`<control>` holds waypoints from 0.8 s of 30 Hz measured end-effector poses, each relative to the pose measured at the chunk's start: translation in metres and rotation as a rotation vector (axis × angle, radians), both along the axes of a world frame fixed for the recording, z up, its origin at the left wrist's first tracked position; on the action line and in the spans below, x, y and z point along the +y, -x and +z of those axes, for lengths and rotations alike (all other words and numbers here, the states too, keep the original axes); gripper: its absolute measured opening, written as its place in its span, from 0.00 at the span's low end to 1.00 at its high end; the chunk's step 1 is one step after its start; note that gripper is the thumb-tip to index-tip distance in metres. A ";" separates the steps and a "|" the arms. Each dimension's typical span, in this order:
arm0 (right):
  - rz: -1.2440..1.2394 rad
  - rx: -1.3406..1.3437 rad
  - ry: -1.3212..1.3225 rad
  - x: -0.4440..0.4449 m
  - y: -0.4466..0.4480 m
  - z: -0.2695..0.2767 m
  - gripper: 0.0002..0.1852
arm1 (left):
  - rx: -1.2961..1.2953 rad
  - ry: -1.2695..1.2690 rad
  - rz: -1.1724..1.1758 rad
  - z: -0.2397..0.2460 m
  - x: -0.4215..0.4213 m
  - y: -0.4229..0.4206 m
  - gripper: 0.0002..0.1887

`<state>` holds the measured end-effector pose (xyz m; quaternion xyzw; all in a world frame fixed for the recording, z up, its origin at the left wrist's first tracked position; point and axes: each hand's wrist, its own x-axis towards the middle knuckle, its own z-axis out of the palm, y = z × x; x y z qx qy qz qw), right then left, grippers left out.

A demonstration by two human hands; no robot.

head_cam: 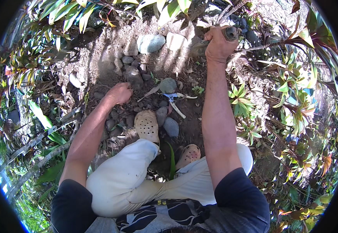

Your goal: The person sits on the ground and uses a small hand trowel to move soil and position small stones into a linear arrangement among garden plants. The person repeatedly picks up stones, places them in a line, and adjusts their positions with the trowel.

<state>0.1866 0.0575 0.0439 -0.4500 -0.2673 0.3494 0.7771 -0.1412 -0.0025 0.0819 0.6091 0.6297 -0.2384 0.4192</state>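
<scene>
My left hand (120, 93) is lowered to the soil at the left edge of a heap of small stones, beside a brown rock (133, 76); its fingertips are hidden, so its grip cannot be told. Up at the right, my right hand (220, 43) is wrapped around a dark, round-ended object (231, 33), perhaps a tool handle or a stone. Between my arms lies a round green-grey stone (168, 85). Just below it on the soil are pruning shears (176, 102) with pale handles spread apart.
Large pale stones (151, 43) line the soil ahead. Grey stones (171, 127) lie beside my clog (147, 124). Leafy plants (240, 102) grow on the right, with thin woody stems (266, 46) near my right hand. Long branches (38, 139) cross the lower left.
</scene>
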 end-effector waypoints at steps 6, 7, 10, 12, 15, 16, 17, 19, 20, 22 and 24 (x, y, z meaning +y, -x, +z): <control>0.020 0.105 0.088 -0.002 0.021 0.025 0.08 | 0.310 0.050 -0.266 -0.004 -0.009 0.027 0.25; 0.014 0.147 0.027 0.002 0.016 0.029 0.07 | 0.342 0.063 -0.181 -0.003 -0.013 0.027 0.27; -0.025 0.011 -0.090 0.014 0.018 0.027 0.06 | 0.350 0.105 -0.094 -0.001 -0.024 0.021 0.28; -0.007 0.063 0.089 0.013 0.035 0.015 0.07 | 0.363 0.102 -0.083 -0.001 -0.026 0.016 0.29; 0.035 0.104 0.135 0.008 0.046 -0.003 0.07 | 0.319 0.163 -0.114 -0.005 -0.021 0.013 0.28; 0.044 0.111 0.090 0.007 0.040 -0.007 0.07 | 0.294 0.154 -0.083 -0.009 -0.019 0.014 0.28; 0.025 0.133 0.075 0.009 0.036 -0.009 0.07 | 0.264 0.150 -0.105 -0.012 -0.015 0.017 0.27; -0.031 0.152 -0.122 0.013 0.022 -0.009 0.07 | 0.226 0.163 -0.134 -0.019 -0.018 0.022 0.26; -0.012 0.076 -0.076 0.015 0.023 -0.009 0.07 | 0.226 0.146 -0.164 -0.022 -0.020 0.024 0.22; -0.031 0.043 -0.028 0.017 0.024 -0.006 0.07 | 0.181 0.101 -0.232 -0.024 -0.023 0.029 0.21; 0.050 0.106 0.144 0.015 0.033 -0.002 0.07 | 0.165 -0.015 -0.264 -0.026 -0.022 0.032 0.19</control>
